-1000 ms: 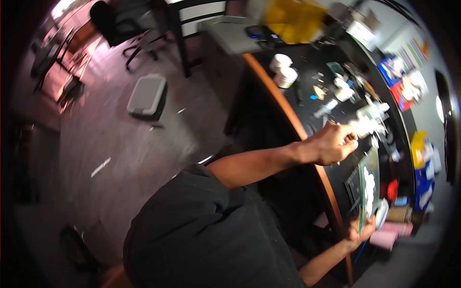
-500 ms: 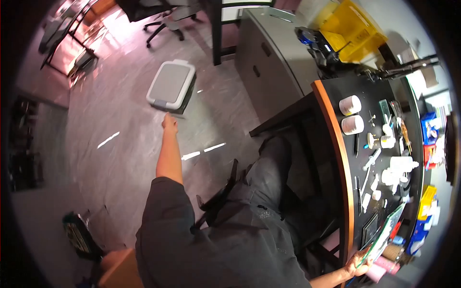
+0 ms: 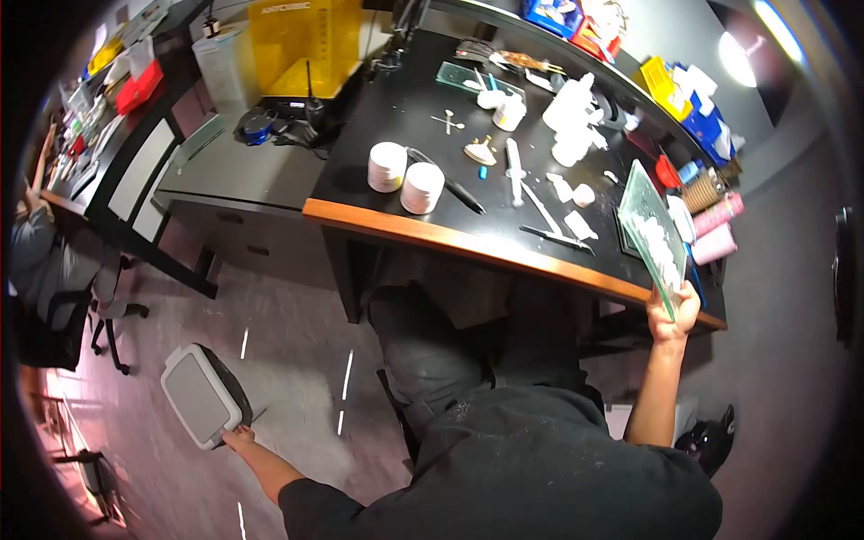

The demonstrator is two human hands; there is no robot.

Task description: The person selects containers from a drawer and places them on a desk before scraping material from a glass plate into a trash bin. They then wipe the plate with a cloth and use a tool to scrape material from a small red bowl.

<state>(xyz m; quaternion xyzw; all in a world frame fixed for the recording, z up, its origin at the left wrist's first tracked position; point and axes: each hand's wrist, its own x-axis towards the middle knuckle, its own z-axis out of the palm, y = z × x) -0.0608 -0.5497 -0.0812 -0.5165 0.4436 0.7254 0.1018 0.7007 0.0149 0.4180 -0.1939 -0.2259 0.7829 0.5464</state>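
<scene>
My right hand (image 3: 673, 313) is closed round the lower edge of a glass plate (image 3: 641, 216). White, crumbly material (image 3: 659, 250) lies on the plate, which is held tilted over the right end of the desk. Low on the left, my left hand (image 3: 238, 438) reaches down to a lidded bin (image 3: 192, 399) with a grey top and pale rim. Its fingers are bent together against the front corner of the lid, by the latch; the lid looks closed. Two white jars (image 3: 387, 167) stand at the desk's left front, with a black pen (image 3: 462, 193) beside them.
The black desk (image 3: 360, 126) has an orange front edge and carries a syringe (image 3: 514, 171), white bottles (image 3: 573, 117) and pink rolls (image 3: 717, 225). A yellow-covered machine (image 3: 306, 49) stands on the grey cabinet (image 3: 256, 180). At far left a person (image 3: 40, 243) sits near an office chair (image 3: 112, 310).
My view has swung right towards the desk, bringing the glass plate fully into sight. My left hand has come up against the lid's edge; the right keeps holding the plate.
</scene>
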